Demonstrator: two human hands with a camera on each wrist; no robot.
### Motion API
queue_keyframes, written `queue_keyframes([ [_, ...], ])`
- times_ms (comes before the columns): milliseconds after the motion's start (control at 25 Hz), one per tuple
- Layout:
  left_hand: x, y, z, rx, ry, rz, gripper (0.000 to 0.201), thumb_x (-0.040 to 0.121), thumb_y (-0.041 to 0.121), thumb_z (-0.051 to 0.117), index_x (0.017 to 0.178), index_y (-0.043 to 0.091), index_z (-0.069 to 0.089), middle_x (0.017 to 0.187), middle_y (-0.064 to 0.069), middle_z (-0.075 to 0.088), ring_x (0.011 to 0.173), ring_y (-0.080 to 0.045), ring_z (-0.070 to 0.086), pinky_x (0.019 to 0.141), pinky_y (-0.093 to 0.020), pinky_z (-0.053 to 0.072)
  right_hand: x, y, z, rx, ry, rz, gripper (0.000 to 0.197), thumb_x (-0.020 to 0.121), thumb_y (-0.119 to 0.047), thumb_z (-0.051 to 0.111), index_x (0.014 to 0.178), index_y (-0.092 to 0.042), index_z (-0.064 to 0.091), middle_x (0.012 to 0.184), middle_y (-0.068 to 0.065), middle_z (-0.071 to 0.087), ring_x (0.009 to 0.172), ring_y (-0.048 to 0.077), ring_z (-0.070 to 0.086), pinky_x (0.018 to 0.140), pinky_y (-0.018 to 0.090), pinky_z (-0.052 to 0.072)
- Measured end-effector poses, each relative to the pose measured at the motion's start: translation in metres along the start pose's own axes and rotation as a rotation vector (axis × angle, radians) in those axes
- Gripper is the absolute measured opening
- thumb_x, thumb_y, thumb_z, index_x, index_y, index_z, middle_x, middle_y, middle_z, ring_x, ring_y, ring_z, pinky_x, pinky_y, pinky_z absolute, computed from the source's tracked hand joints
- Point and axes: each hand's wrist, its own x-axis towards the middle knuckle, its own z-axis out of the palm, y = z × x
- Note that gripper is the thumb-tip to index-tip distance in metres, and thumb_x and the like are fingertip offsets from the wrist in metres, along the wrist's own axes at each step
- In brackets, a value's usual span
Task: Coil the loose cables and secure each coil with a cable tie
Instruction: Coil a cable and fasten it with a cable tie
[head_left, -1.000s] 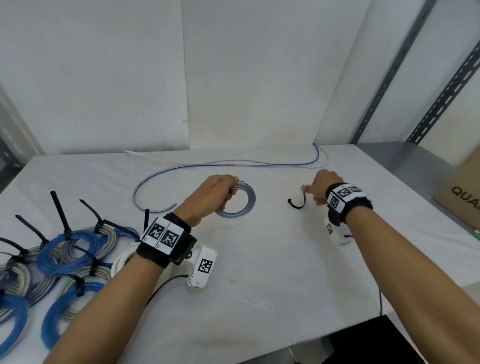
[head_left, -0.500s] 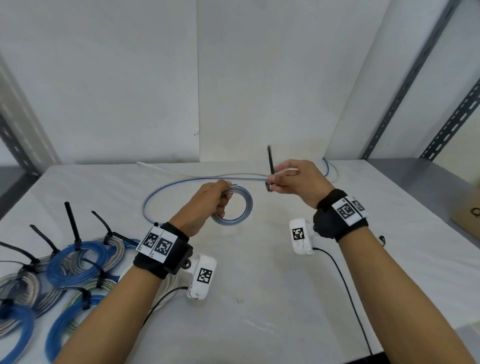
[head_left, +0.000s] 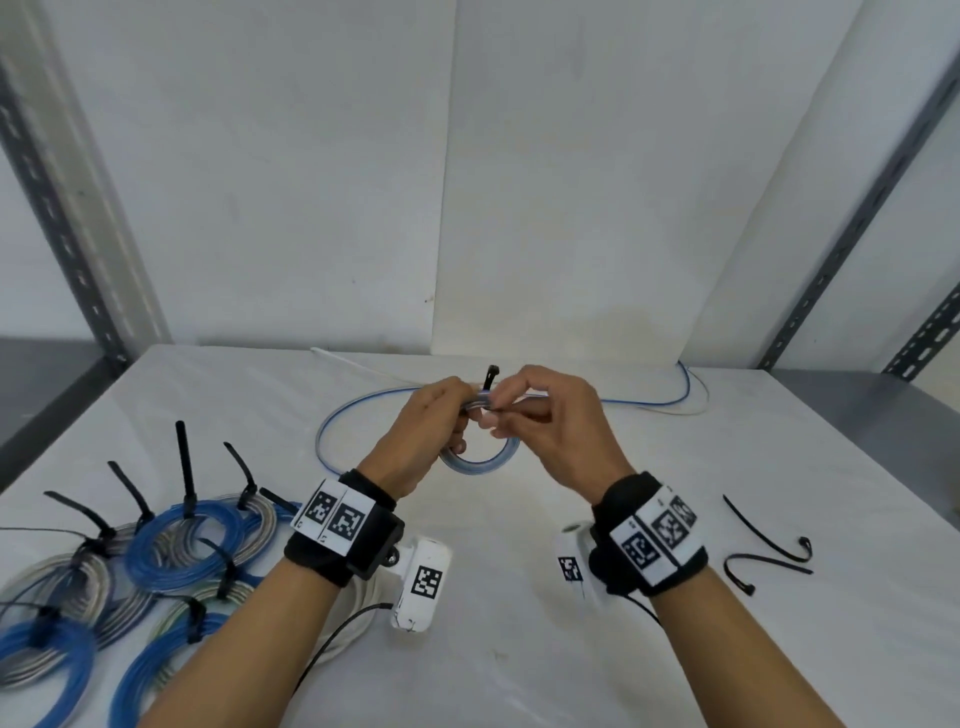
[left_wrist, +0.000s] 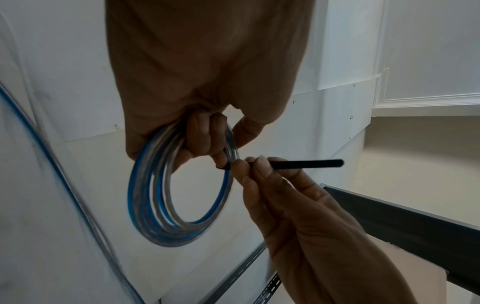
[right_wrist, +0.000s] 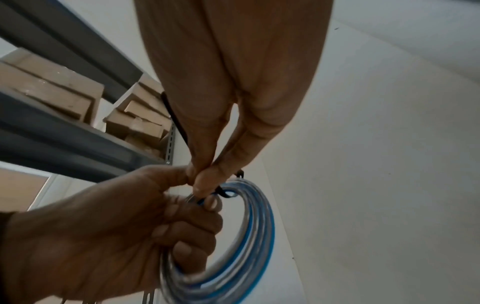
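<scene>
My left hand (head_left: 441, 415) grips a small coil of blue and clear cable (head_left: 483, 462) above the white table (head_left: 519, 649), fingers curled through the ring. The coil (left_wrist: 179, 193) hangs below the fist in the left wrist view. My right hand (head_left: 524, 410) pinches a black cable tie (head_left: 490, 376) between thumb and forefinger, right against the top of the coil. The tie (left_wrist: 298, 164) sticks out sideways past the fingertips. In the right wrist view the tie (right_wrist: 176, 121) runs along the fingers down to the coil (right_wrist: 246, 236).
Several tied blue and grey coils (head_left: 171, 545) lie at the left with their tie tails sticking up. Two spare black ties (head_left: 769, 551) lie at the right. A loose blue and white cable (head_left: 649, 402) trails across the back of the table. Grey shelf posts flank the table.
My right hand picked a tie off the table at the right, carried it left and now holds it against the coil. The left hand lifted the coil slightly.
</scene>
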Motion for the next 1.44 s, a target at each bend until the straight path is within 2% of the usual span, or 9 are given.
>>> queue_keyframes([
  [160, 0.003, -0.005, 0.0, -0.013, 0.067, -0.034, 0.015, 0.101, 0.02, 0.053, 0.088, 0.014, 0.057, 0.063, 0.003, 0.042, 0.051, -0.011, 0.037, 0.06, -0.031, 0.038, -0.009, 0.005, 0.006, 0.003, -0.027, -0.125, 0.032, 0.085, 0.023, 0.062, 0.078, -0.008, 0.063, 0.087, 0.009, 0.062, 0.078, 0.016, 0.073, 0.076, 0.026, 0.058],
  [280, 0.002, -0.006, 0.001, -0.015, 0.084, 0.013, 0.022, 0.103, 0.018, 0.052, 0.11, 0.002, 0.065, 0.059, 0.009, 0.05, 0.051, -0.009, 0.037, 0.06, -0.028, 0.041, -0.01, 0.004, 0.005, -0.023, -0.035, -0.153, 0.021, 0.085, 0.018, 0.067, 0.08, -0.002, 0.064, 0.088, 0.007, 0.064, 0.079, 0.017, 0.072, 0.077, 0.026, 0.059],
  [400, -0.003, 0.001, 0.002, 0.014, 0.079, 0.158, 0.023, 0.105, 0.013, 0.051, 0.102, -0.008, 0.061, 0.062, 0.016, 0.062, 0.05, -0.004, 0.042, 0.063, -0.027, 0.041, -0.01, -0.003, 0.004, 0.033, 0.033, -0.103, 0.008, 0.086, 0.001, 0.075, 0.084, -0.002, 0.068, 0.082, 0.001, 0.067, 0.071, 0.019, 0.067, 0.066, 0.03, 0.056],
  [560, -0.008, 0.007, 0.002, 0.044, 0.105, 0.251, 0.025, 0.105, 0.013, 0.05, 0.101, -0.01, 0.058, 0.06, 0.018, 0.061, 0.053, -0.005, 0.043, 0.065, -0.031, 0.039, -0.009, -0.01, 0.005, 0.235, 0.082, 0.03, 0.018, 0.1, -0.014, 0.061, 0.092, -0.001, 0.07, 0.065, -0.005, 0.063, 0.051, 0.016, 0.044, 0.046, 0.025, 0.034],
  [720, -0.007, 0.004, 0.001, 0.082, 0.12, 0.31, 0.019, 0.104, 0.018, 0.055, 0.094, 0.004, 0.064, 0.066, 0.005, 0.06, 0.063, -0.022, 0.039, 0.06, -0.03, 0.035, -0.004, -0.008, 0.012, 0.225, 0.035, 0.168, 0.023, 0.099, -0.014, 0.063, 0.085, 0.004, 0.067, 0.072, 0.006, 0.063, 0.055, 0.014, 0.039, 0.049, 0.022, 0.03],
  [1040, -0.006, 0.0, 0.001, 0.087, 0.125, 0.333, 0.017, 0.104, 0.018, 0.054, 0.095, 0.007, 0.063, 0.065, -0.008, 0.056, 0.064, -0.023, 0.04, 0.058, -0.025, 0.037, -0.001, -0.011, 0.011, 0.269, 0.024, 0.181, 0.022, 0.097, -0.008, 0.062, 0.076, -0.005, 0.068, 0.073, 0.017, 0.059, 0.054, 0.018, 0.045, 0.051, 0.026, 0.038],
  [1160, -0.005, -0.002, 0.001, 0.122, 0.117, 0.38, 0.016, 0.104, 0.021, 0.055, 0.093, 0.011, 0.063, 0.076, -0.031, 0.054, 0.062, -0.033, 0.037, 0.059, -0.037, 0.035, -0.002, -0.01, 0.01, 0.254, 0.026, 0.188, 0.021, 0.097, -0.008, 0.063, 0.078, -0.004, 0.068, 0.074, 0.018, 0.06, 0.054, 0.018, 0.045, 0.051, 0.025, 0.039],
  [1280, -0.005, -0.001, 0.002, 0.176, 0.125, 0.428, 0.017, 0.102, 0.027, 0.055, 0.094, 0.014, 0.065, 0.077, -0.03, 0.056, 0.065, -0.046, 0.04, 0.059, -0.051, 0.038, -0.002, -0.01, 0.008, 0.294, 0.008, 0.217, 0.023, 0.098, -0.009, 0.061, 0.076, -0.004, 0.066, 0.077, 0.017, 0.062, 0.055, 0.016, 0.046, 0.052, 0.024, 0.039],
  [1440, -0.006, -0.001, 0.002, 0.205, 0.124, 0.453, 0.016, 0.102, 0.026, 0.054, 0.095, 0.018, 0.065, 0.074, -0.027, 0.057, 0.064, -0.046, 0.04, 0.06, -0.054, 0.04, 0.001, -0.01, 0.005, 0.315, -0.018, 0.262, 0.022, 0.098, -0.006, 0.059, 0.076, -0.004, 0.065, 0.074, 0.012, 0.062, 0.058, 0.017, 0.047, 0.054, 0.025, 0.039],
])
